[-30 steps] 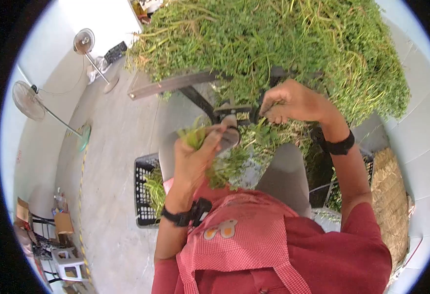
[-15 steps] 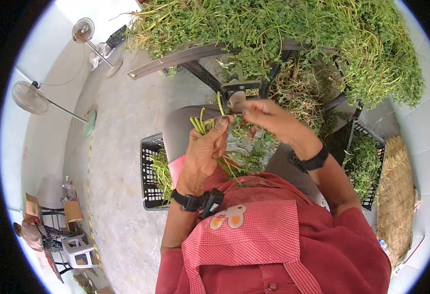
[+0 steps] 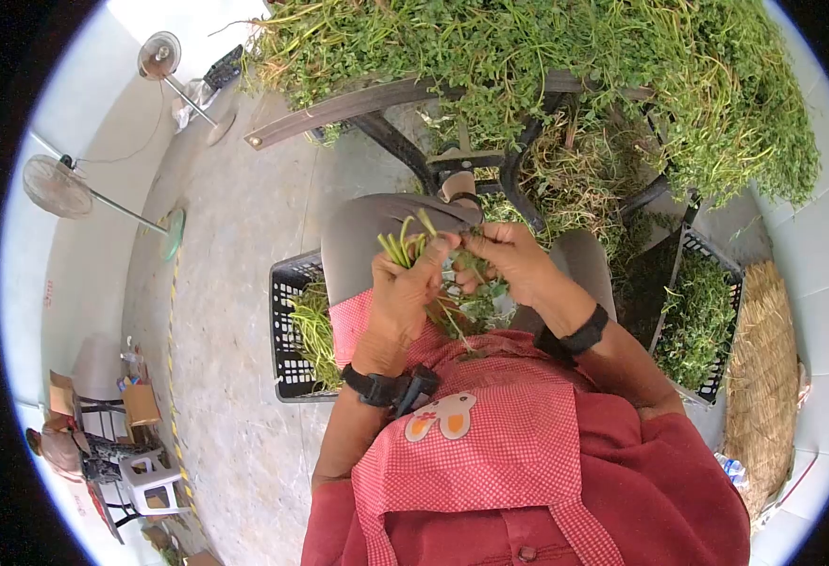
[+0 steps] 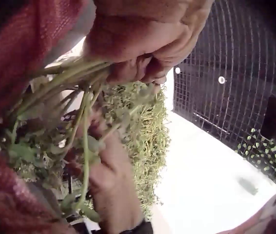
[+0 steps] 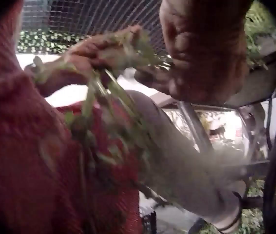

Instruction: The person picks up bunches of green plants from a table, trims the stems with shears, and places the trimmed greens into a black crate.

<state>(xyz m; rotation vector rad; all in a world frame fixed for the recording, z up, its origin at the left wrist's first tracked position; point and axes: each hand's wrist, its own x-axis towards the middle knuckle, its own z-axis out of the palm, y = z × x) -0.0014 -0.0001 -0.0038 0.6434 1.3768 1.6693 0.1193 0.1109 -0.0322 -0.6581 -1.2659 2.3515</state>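
My left hand (image 3: pixel 405 297) grips a small bunch of green stems (image 3: pixel 397 249) above the lap, their pale ends poking up past the thumb. In the left wrist view the leafy part of the bunch (image 4: pixel 30 151) hangs below the curled fingers of that hand (image 4: pixel 142 39). My right hand (image 3: pixel 518 264) is close beside it, thumb and fingers pinching leafy greens (image 3: pixel 476 269) at the bunch. The right wrist view shows the right hand (image 5: pixel 201 53) over blurred stems, with the left hand (image 5: pixel 89 58) across from it.
A large heap of greens (image 3: pixel 527 47) covers the table ahead, with metal legs (image 3: pixel 395 141) below. Black crates of greens stand at left (image 3: pixel 287 354) and right (image 3: pixel 697 316). Cut stems (image 3: pixel 579 179) lie under the table; two fans stand at left.
Since a second ago, the right hand has come down from the table edge to the left hand's bunch. The view has shifted, and both hands are now close together.
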